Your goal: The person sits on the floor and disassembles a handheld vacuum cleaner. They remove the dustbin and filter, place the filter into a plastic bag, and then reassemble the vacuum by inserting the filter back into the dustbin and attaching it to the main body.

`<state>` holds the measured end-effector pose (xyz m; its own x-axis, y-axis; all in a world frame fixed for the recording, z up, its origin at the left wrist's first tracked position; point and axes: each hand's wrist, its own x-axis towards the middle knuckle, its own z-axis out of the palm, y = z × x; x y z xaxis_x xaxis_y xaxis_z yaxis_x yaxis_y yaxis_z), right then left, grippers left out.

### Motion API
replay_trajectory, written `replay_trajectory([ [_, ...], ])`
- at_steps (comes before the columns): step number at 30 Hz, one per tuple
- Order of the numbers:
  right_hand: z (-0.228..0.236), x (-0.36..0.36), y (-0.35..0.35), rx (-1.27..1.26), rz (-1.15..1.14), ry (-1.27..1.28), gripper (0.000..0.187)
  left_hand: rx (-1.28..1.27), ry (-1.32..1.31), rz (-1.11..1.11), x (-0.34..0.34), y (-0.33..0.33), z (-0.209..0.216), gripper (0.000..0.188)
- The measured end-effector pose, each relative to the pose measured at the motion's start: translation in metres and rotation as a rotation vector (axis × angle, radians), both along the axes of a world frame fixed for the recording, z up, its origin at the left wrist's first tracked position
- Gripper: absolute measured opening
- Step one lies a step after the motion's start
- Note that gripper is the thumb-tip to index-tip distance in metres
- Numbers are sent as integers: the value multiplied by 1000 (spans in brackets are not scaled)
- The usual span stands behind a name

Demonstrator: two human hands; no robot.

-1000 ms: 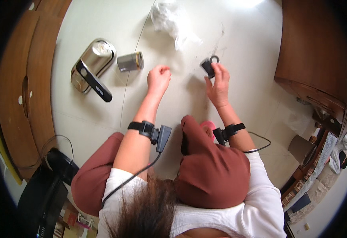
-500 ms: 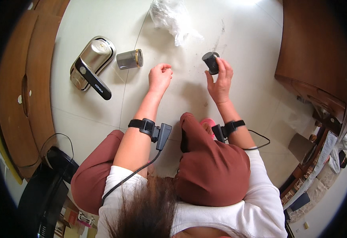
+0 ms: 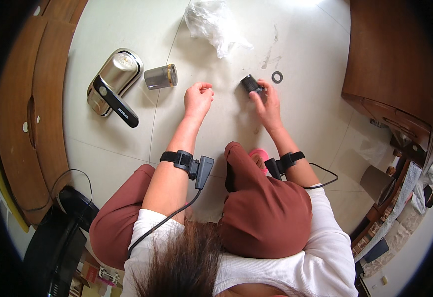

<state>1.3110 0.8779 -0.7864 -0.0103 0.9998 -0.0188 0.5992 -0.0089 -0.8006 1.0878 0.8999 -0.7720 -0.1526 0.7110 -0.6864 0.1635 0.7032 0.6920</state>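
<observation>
My right hand (image 3: 268,103) grips a small black ribbed cylinder (image 3: 249,83), which looks like a vacuum filter, tilted up and left close to the floor. A flat black ring (image 3: 277,77) lies on the floor just beyond that hand. My left hand (image 3: 198,101) is closed, its fingers curled in and thumb side up; what it holds, if anything, is hidden. Left of it, a clear grey dust cup (image 3: 158,77) with a gold band rests on its side. A champagne-coloured handheld vacuum cleaner (image 3: 119,74) with a black handle lies further left.
A crumpled clear plastic bag (image 3: 214,24) sits at the far side. Dark dust smudges (image 3: 268,60) mark the tiled floor. Brown wooden cabinets stand at left (image 3: 26,109) and right (image 3: 390,54). A black cable (image 3: 164,220) runs along my left arm.
The black cylinder has moved left and tilted over in my right hand. The black ring now lies apart on the floor, where none lay before. My left hand has hardly moved.
</observation>
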Motion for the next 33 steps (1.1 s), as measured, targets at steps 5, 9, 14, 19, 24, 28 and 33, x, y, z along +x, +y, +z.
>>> replay_trajectory([
  [5,25,-10,1,275,55,-143,61,20,-12,16,2,-1,1,24],
  [9,10,1,9,287,111,-480,63,7,-11,3,2,-3,-4,24],
  [14,21,-8,13,441,-27,-274,66,47,0,3,-3,-11,-10,24],
  [19,9,3,7,338,-19,-301,73,16,-27,0,5,-2,-1,24],
  [24,9,2,7,226,63,-352,73,32,6,74,4,-11,-10,23],
  [28,5,8,12,320,109,-448,77,68,-20,67,9,-5,-5,23],
  [33,16,4,17,23,-138,214,63,58,-25,59,6,-5,-4,22],
])
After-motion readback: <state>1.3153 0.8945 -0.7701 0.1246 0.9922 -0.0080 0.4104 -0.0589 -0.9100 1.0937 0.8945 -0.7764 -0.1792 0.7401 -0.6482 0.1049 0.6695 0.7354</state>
